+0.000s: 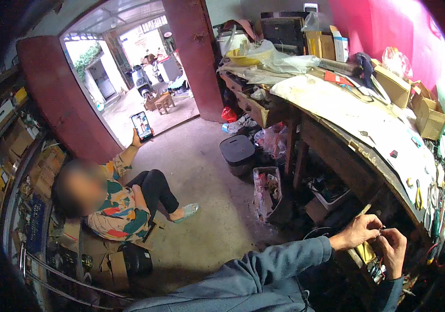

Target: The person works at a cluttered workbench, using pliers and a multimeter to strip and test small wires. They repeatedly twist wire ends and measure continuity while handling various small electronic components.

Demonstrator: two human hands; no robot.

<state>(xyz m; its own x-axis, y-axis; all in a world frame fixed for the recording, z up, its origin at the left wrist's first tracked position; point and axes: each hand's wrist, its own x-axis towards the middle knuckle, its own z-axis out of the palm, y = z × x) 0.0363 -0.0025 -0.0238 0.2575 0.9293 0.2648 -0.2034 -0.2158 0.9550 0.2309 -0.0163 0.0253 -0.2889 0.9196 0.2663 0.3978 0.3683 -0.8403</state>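
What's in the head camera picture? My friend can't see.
The wearer's left hand and right hand meet at something too small to identify, beside a cluttered workbench. Nearby, a seated person in a patterned shirt holds up a smartphone.

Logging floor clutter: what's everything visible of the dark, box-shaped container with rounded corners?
The dark, box-shaped container with rounded corners looks like plastic, its broad flat top closed. It stands upright on the bare grey floor, close by a crumpled translucent plastic bag; whether they touch is unclear. No one is touching it.
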